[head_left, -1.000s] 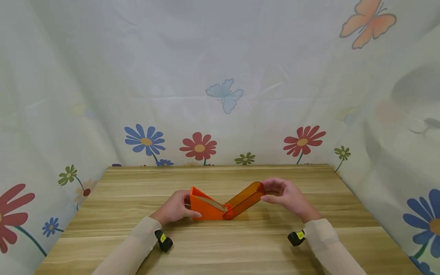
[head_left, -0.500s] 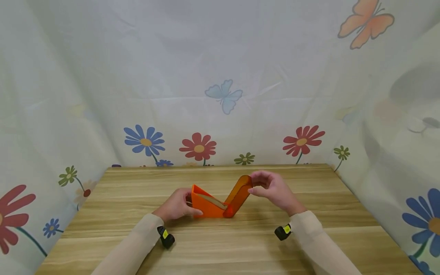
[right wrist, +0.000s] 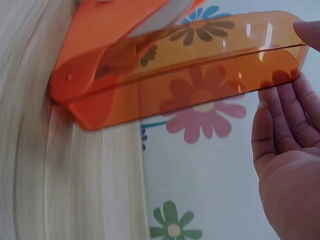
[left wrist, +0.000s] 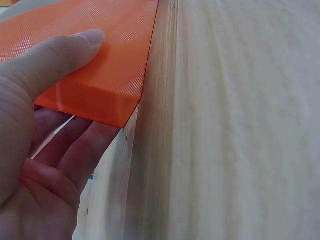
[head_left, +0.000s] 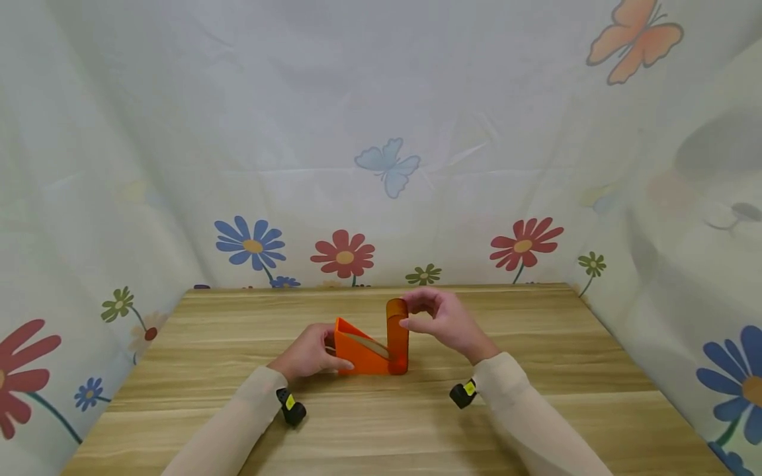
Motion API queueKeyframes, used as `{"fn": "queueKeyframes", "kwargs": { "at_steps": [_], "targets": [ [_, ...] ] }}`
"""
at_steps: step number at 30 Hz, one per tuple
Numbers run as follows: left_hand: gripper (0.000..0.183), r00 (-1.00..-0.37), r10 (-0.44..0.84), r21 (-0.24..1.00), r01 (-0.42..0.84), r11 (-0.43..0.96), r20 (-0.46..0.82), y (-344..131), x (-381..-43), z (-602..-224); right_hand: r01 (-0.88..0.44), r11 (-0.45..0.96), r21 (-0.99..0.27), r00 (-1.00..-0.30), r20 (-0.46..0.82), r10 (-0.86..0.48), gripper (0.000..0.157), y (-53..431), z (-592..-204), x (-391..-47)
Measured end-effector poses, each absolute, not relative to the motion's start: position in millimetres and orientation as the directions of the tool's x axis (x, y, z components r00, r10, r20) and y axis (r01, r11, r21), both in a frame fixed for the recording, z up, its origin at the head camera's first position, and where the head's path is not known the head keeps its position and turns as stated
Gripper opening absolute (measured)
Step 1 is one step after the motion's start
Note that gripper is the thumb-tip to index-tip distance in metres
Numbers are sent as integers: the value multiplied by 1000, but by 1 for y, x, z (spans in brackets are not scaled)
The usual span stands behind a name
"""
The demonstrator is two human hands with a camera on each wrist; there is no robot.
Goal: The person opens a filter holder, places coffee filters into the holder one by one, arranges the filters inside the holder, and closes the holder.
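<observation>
An orange plastic case point(head_left: 362, 355) with a slanted open top stands on the wooden table, and something pale and flat point(head_left: 368, 343) shows inside it. My left hand point(head_left: 314, 352) grips its left end, thumb on the near face and fingers behind. In the left wrist view that thumb lies flat on the ribbed orange side point(left wrist: 115, 60). A see-through amber lid point(head_left: 397, 337), hinged at the case's lower right corner, stands about upright. My right hand point(head_left: 446, 322) pinches its free end between thumb and fingers. The right wrist view shows the hinge end of the amber lid point(right wrist: 210, 75) joined to the case.
The wood-grain table point(head_left: 381, 430) reaches back to a pale curtain point(head_left: 297, 99) printed with flowers and butterflies, which also hangs at both sides. A small black camera sits at the left wrist point(head_left: 292, 408) and another at the right wrist point(head_left: 463, 395).
My right hand has swung the amber lid up and leftward from a rightward slant to about upright. The left hand keeps its grip, and the case has shifted slightly right.
</observation>
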State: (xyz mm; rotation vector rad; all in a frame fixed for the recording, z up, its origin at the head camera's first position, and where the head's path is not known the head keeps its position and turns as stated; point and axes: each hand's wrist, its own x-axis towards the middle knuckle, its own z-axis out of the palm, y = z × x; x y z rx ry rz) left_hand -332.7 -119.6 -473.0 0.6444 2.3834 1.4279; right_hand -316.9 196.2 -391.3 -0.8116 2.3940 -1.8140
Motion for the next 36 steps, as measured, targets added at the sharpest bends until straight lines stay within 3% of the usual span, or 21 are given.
{"fn": "queueKeyframes", "kwargs": {
  "at_steps": [20, 36],
  "targets": [
    [49, -837, 546, 872, 294, 391, 37, -111, -344, -480, -452, 317, -834, -838, 275, -471, 37, 143, -391, -322],
    [49, -832, 554, 859, 306, 410, 32, -103, -348, -479, -419, 395, -817, -869, 235, -435, 38, 127, -393, -316]
  ]
}}
